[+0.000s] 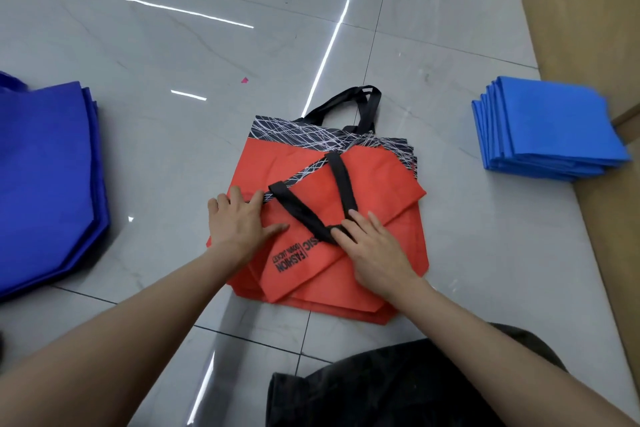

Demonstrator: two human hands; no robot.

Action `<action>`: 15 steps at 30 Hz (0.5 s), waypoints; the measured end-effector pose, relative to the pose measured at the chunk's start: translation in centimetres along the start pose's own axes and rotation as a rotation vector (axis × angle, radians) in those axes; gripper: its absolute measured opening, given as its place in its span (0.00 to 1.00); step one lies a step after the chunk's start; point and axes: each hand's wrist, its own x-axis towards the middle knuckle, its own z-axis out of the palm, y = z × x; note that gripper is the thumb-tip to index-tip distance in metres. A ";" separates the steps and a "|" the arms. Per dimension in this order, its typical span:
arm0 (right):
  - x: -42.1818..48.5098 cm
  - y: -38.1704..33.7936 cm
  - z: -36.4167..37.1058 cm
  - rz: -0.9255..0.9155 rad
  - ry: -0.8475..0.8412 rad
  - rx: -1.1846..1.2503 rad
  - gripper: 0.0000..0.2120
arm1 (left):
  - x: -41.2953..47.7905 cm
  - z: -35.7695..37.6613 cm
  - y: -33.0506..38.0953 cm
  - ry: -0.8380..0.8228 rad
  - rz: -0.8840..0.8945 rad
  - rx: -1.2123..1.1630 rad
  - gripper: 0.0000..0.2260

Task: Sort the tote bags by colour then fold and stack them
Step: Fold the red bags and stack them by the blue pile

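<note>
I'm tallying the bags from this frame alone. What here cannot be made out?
All in the head view:
- dark blue pile: cut off by the left edge, so its count is unknown.
- orange bags underneath: covered by the top orange bag, so their number is unclear.
- Print on that bag: partly hidden by the black handle and the right hand.
- light blue stack: blurred, so its layers are hard to count.

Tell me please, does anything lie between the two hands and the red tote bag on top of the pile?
Nothing visible does. The left hand presses flat on the top red tote bag, and the right hand touches the bag's black handle directly.
</note>
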 end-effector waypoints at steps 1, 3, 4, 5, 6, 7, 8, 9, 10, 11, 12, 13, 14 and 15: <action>-0.2 -0.5 0.1 0.088 -0.015 -0.003 0.27 | -0.1 -0.2 0.1 -0.009 -0.022 0.001 0.31; -0.5 -1.2 0.1 0.221 -0.053 0.002 0.27 | -0.1 -0.7 0.1 -0.027 -0.080 -0.039 0.27; -0.6 -1.3 0.0 0.254 -0.073 0.012 0.27 | -0.1 -1.0 0.0 -0.047 -0.102 -0.049 0.26; -0.6 -1.2 0.0 0.267 -0.085 0.027 0.26 | 0.0 -1.1 -0.4 -0.079 -0.098 -0.054 0.25; -0.6 -1.0 0.0 0.265 -0.082 0.046 0.25 | 0.1 -1.1 -0.9 -0.126 -0.075 -0.074 0.24; -0.5 -0.7 0.0 0.256 -0.076 0.074 0.23 | 0.4 -0.9 -1.5 -0.184 -0.033 -0.129 0.24; -0.5 -0.3 0.2 0.243 -0.065 0.112 0.20 | 0.5 -1.0 -2.2 -0.258 0.025 -0.222 0.26; -0.5 0.1 0.4 0.233 -0.057 0.151 0.19 | 0.7 -1.1 -2.8 -0.333 0.086 -0.345 0.29; -0.6 0.6 0.6 0.225 -0.047 0.177 0.19 | 0.8 -1.3 -3.2 -0.377 0.132 -0.480 0.33; -0.7 0.9 0.9 0.221 -0.036 0.195 0.19 | 0.9 -1.8 -3.3 -0.382 0.148 -0.620 0.35; -0.7 1.1 1.1 0.211 -0.027 0.208 0.20 | 1.1 -2.1 -3.2 -0.371 0.119 -0.769 0.35; -0.6 1.1 1.2 0.201 -0.025 0.224 0.21 | 1.5 -2.3 -2.8 -0.361 0.060 -0.911 0.34; -0.5 1.1 1.3 0.193 -0.019 0.236 0.21 | 2.0 -2.6 -2.3 -0.360 0.007 -1.020 0.31; -0.4 1.1 1.3 0.185 -0.012 0.244 0.21 | 2.5 -2.6 -1.7 -0.362 -0.015 -1.073 0.29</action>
